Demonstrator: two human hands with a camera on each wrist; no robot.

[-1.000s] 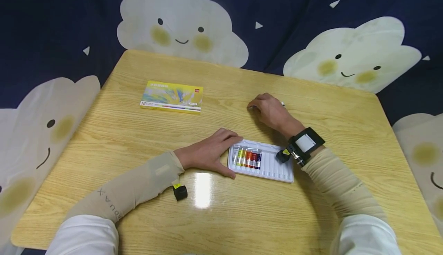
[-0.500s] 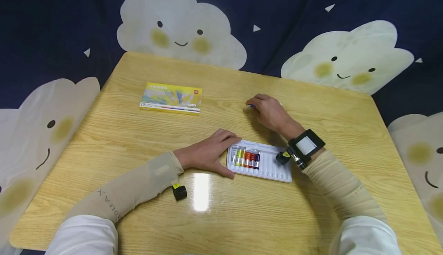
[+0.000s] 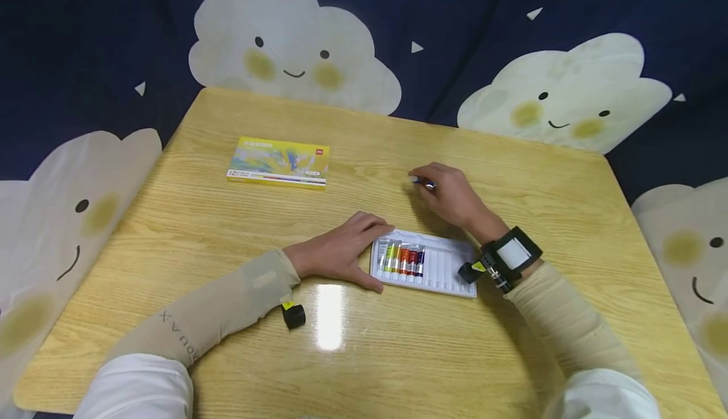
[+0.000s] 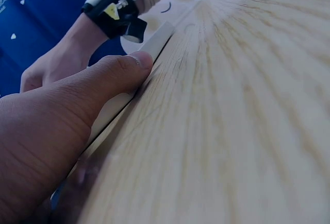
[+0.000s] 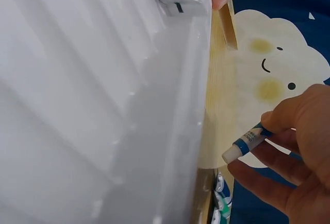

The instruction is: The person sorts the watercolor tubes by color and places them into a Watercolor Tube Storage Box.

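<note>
My left hand [image 3: 344,251] grips the left end of a white plastic paint tray [image 3: 446,268], thumb along the near edge and fingers at the far edge. Several paint tubes [image 3: 404,262], from pale through yellow, orange and red to dark purple, fill its left slots; slots further right are bare. Beyond the tray, my right hand [image 3: 455,198] pinches a small blue-banded paint tube [image 5: 250,140] between thumb and fingers, its white cap pointing away from the palm. In the right wrist view, more tubes [image 5: 222,203], blue and green among them, lie beneath that hand.
A yellow paint box [image 3: 279,165] with a printed lid lies flat at the back left of the wooden table [image 3: 273,368]. Behind the table hangs a dark blue cloth [image 3: 455,2] with smiling clouds. My right wrist camera [image 3: 471,272] hangs over the tray's right end.
My right hand has drawn slightly back and to the right, and the blue tube in its fingers shows more clearly. The left hand keeps its hold on the tray.
</note>
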